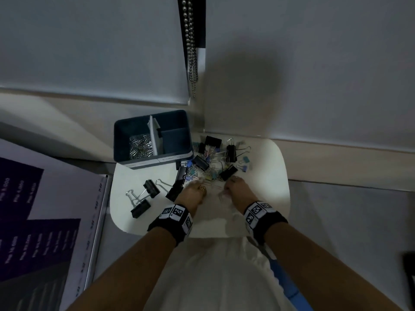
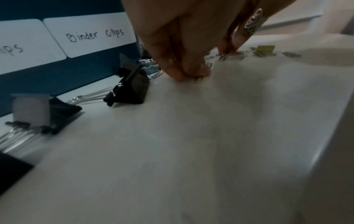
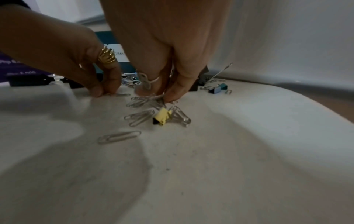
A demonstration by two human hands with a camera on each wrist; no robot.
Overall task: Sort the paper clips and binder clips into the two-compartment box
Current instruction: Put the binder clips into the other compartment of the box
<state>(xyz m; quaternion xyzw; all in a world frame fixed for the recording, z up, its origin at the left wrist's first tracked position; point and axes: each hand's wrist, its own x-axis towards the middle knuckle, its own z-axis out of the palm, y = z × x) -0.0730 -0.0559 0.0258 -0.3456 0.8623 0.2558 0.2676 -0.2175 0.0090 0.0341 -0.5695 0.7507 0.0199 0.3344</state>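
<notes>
The dark blue two-compartment box (image 1: 119, 140) stands at the table's back left. Its left compartment holds silver paper clips (image 1: 140, 149), and its right front label reads "Binder clips" (image 2: 93, 34). A pile of black and small coloured binder clips (image 1: 215, 158) lies right of the box. At the pile's near edge, my left hand (image 2: 191, 75) pinches a paper clip (image 3: 122, 95) against the table. Just beside it, my right hand (image 3: 162, 97) pinches a bunch of paper clips (image 3: 145, 99). A yellow binder clip (image 3: 161, 116) and loose paper clips (image 3: 118, 137) lie in front.
Three large black binder clips (image 1: 150, 189) lie apart on the white table (image 1: 265, 198) to my left. One more black clip (image 2: 130, 91) sits by the box front. A purple printed board (image 1: 33, 221) lies beside the table's left edge. A bead chain (image 1: 190, 52) hangs behind.
</notes>
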